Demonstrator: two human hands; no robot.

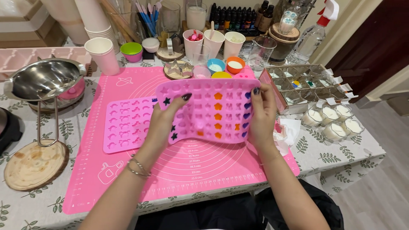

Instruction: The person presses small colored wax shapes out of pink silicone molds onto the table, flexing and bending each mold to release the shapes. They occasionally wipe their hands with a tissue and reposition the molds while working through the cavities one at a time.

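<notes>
At the far left, a steel bowl (44,81) sits on a stand above a round wooden coaster (35,164). A pink silicone mat (128,179) covers the table's centre, with a flat pink mould (125,123) lying on it. The left hand (164,123) and right hand (262,113) each grip one side of a second pink silicone mould (208,108), held tilted above the mat; some cavities hold orange, purple and dark blue shapes. To the right stand small white candles in glass cups (332,123).
</notes>
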